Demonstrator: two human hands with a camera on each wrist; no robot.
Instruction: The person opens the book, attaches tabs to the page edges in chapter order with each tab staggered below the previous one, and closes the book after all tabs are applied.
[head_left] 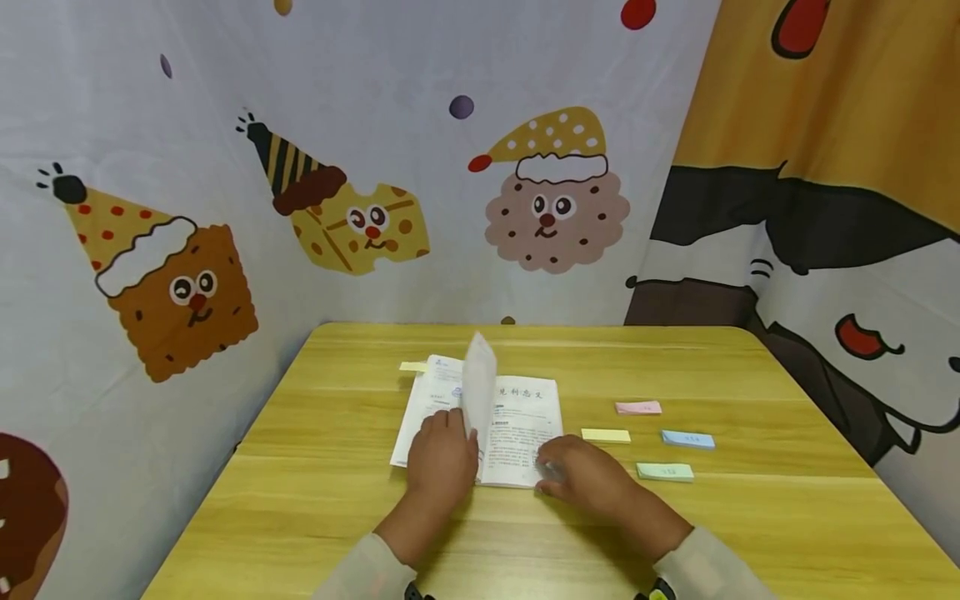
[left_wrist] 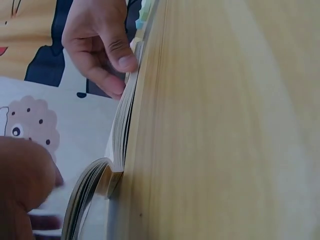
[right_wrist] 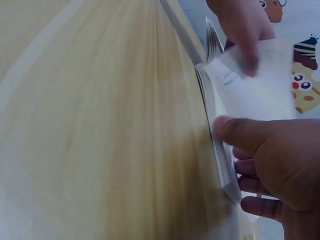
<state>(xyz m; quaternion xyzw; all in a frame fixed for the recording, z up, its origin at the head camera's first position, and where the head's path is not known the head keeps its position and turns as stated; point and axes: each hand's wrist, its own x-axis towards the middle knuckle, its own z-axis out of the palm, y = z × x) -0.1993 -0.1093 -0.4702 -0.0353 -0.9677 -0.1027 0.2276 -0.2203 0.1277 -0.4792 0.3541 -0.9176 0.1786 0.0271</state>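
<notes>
Beige sleeves [head_left: 363,575] enter from the near side, cut off by the bottom edge of the head view, a dark strap partly visible at each wrist. Between the forearms, a strip of wood-grain table [head_left: 517,546] runs up to the open book [head_left: 521,437], which lies around the table's middle, well in from its side edges. One leaf [head_left: 478,387] stands upright near the gutter. The left hand [head_left: 442,454] lies over the lower left page, its fingers extended and close together, its thumb beside that leaf; the right wrist view blurs its fingertips against the paper. At the book's lower right corner, the right hand [head_left: 588,475] pinches the page edges, thumb at the bottom edge and curled fingers at the side. A yellow tab [head_left: 413,367] juts past the book's upper left edge. Four sticky-note strips sit apart from one another to the right: yellow [head_left: 606,436] nearest the book, pink [head_left: 638,407] farthest back, blue [head_left: 687,439] outermost, green [head_left: 664,472] close to the right forearm. Wood shows between book and back edge, where a cartoon-printed curtain [head_left: 450,50] hangs.
</notes>
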